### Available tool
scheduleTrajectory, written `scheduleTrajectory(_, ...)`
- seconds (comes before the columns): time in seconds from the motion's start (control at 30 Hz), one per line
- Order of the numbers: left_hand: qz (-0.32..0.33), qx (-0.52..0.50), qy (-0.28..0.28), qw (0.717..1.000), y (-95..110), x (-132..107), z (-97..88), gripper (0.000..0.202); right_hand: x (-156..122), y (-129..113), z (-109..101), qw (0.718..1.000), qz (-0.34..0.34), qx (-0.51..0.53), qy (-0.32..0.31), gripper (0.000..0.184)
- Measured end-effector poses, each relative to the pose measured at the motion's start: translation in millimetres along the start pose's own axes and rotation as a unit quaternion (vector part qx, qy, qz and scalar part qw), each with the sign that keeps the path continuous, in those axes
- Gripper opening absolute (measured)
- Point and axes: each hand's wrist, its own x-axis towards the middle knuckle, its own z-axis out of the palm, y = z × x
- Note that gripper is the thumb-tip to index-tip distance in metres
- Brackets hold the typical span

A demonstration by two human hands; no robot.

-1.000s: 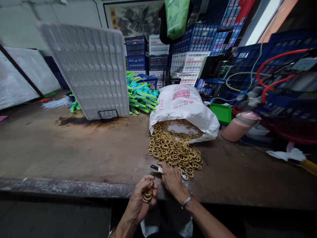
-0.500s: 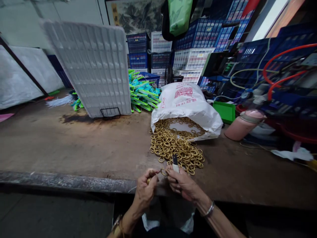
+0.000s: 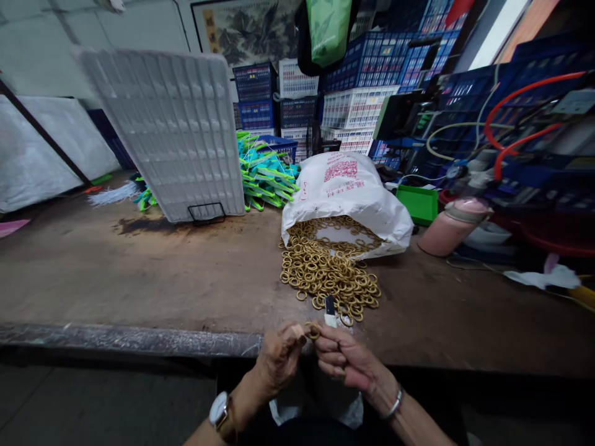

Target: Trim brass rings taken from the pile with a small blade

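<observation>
Both hands meet at the near edge of the workbench (image 3: 139, 279). My left hand (image 3: 277, 359) is closed, its thumb and fingers pinching a brass ring (image 3: 312, 330). My right hand (image 3: 346, 358) is closed around a small knife (image 3: 330, 311), whose dark-tipped blade sticks up past the fingers, right beside the ring. Just beyond the hands lies a pile of brass rings (image 3: 330, 275) spilling from a white sack (image 3: 346, 195) lying on its side.
A white moulded tray (image 3: 171, 130) leans upright at the back left on a wire stand. Green and blue plastic pieces (image 3: 264, 176) lie behind it. Stacked blue and white crates (image 3: 357, 87), a green bin (image 3: 418, 203), a pink flask (image 3: 453, 226) and hoses crowd the right.
My left hand held a stack of rings a second ago; now it pinches one ring at its fingertips. My right hand lifted from the pile and turned the knife blade upright beside the ring.
</observation>
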Motion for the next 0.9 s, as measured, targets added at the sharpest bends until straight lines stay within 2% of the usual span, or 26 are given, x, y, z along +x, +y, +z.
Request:
scheduleTrajectory(0.1, -0.022, -0.007, 0.014, 1.0, -4.9, -1.3, 0.6, 0.006, -0.5, 3.0, 0.8, 1.0, 0.004, 0.01, -0.003, 0.021)
scheduleTrajectory(0.2, 0.001, 0.037, 0.004, 0.999, -9.6, -1.6, 0.1, 0.007, -0.1, 4.4, 3.1, 1.0, 0.006, -0.012, 0.013, 0.022)
scheduleTrajectory(0.27, 0.023, 0.069, -0.013, 0.997, -10.2, -1.5, -0.9, 0.011, 0.1, 4.5, 6.2, 0.997, -0.002, -0.06, 0.044, 0.024)
scheduleTrajectory(0.33, 0.035, 0.089, -0.02, 0.995, -7.5, -1.6, -2.1, 0.014, 0.4, 4.2, 9.6, 0.983, -0.028, -0.154, 0.097, 0.025)
scheduleTrajectory(0.37, 0.034, 0.095, -0.016, 0.995, -5.1, -1.7, -2.4, 0.014, 0.5, 4.2, 10.9, 0.964, -0.055, -0.221, 0.134, 0.024)
scheduleTrajectory(0.4, 0.025, 0.097, -0.009, 0.995, -2.2, -1.7, -2.5, 0.014, 0.7, 4.2, 12.0, 0.934, -0.093, -0.298, 0.172, 0.023)
scheduleTrajectory(0.47, -0.013, 0.083, 0.004, 0.996, 3.9, -1.6, -1.4, 0.012, 1.2, 4.5, 12.9, 0.845, -0.182, -0.449, 0.225, 0.02)
scheduleTrajectory(0.53, -0.062, 0.043, 0.005, 0.997, 9.0, -1.3, 1.0, 0.011, 1.9, 5.5, 12.8, 0.757, -0.248, -0.559, 0.23, 0.019)
scheduleTrajectory(0.57, -0.083, 0.018, 0.003, 0.996, 10.8, -1.1, 2.4, 0.012, 2.3, 6.1, 12.6, 0.728, -0.262, -0.595, 0.218, 0.02)
scheduleTrajectory(0.63, -0.112, -0.028, 0.003, 0.993, 13.4, -0.6, 5.0, 0.016, 3.6, 7.4, 12.5, 0.695, -0.266, -0.637, 0.198, 0.024)
scheduleTrajectory(0.7, -0.134, -0.063, 0.01, 0.989, 14.9, -0.1, 6.5, 0.019, 5.6, 8.2, 12.8, 0.686, -0.261, -0.65, 0.197, 0.026)
scheduleTrajectory(0.77, -0.171, -0.096, 0.017, 0.98, 16.1, 0.6, 6.8, 0.023, 8.2, 8.3, 13.2, 0.697, -0.254, -0.637, 0.209, 0.027)
scheduleTrajectory(0.9, -0.251, -0.168, 0.0, 0.953, 17.1, 2.6, 6.0, 0.03, 14.2, 7.7, 10.2, 0.763, -0.229, -0.563, 0.22, 0.026)
